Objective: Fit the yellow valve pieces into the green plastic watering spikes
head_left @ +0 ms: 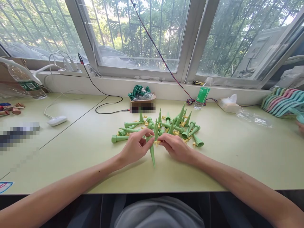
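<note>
My left hand (pixel 134 145) pinches a green plastic plant watering spike (pixel 152 155) near its wide end, its tip slanting down toward me. Between the thumb and fingertips of my right hand (pixel 177 146) is a small yellow valve piece (pixel 156 143), held close beside the spike. Whether the two parts touch is hard to make out. Just beyond both hands lies a loose pile of green spikes (pixel 190 129), several standing on their caps with points up. Small yellow pieces (pixel 194 144) are scattered among them.
Behind the pile sits a small box (pixel 142 102) with green plastic in it. A water bottle (pixel 202 94) and a tissue box (pixel 229 104) stand by the window. Several hangers (pixel 282 103) and another person's hand (pixel 300 126) are at right. A white device (pixel 57 120) lies left.
</note>
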A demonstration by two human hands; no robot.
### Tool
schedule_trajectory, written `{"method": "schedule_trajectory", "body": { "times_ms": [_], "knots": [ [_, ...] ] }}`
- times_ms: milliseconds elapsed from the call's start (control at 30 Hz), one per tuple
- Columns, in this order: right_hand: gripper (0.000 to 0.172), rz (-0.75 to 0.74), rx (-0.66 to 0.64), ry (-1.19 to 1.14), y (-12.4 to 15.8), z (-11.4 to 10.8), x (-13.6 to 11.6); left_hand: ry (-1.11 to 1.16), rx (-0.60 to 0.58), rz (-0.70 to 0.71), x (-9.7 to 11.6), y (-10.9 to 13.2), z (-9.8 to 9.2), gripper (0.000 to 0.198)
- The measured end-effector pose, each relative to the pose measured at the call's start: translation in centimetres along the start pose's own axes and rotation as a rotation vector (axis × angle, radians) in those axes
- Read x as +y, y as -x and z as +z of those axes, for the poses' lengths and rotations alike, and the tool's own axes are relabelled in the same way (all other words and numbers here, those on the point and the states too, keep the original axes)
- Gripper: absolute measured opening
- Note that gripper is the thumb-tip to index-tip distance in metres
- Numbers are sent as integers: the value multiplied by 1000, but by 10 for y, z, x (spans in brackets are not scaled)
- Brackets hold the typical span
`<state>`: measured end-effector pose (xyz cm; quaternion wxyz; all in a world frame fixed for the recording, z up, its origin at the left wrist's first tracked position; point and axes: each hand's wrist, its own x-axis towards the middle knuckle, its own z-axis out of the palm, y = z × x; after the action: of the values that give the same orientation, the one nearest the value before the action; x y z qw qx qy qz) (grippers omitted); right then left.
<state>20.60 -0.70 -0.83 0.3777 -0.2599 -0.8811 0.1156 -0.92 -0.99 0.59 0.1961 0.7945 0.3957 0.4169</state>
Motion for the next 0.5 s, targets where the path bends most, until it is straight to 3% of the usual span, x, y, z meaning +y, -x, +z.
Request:
{"method": "schedule_trajectory", "body": {
  "times_ms": [500],
  "knots": [
    [12,-76,-40,19,4,7,9,18,-33,-83,3,1,0,12]
  ]
}}
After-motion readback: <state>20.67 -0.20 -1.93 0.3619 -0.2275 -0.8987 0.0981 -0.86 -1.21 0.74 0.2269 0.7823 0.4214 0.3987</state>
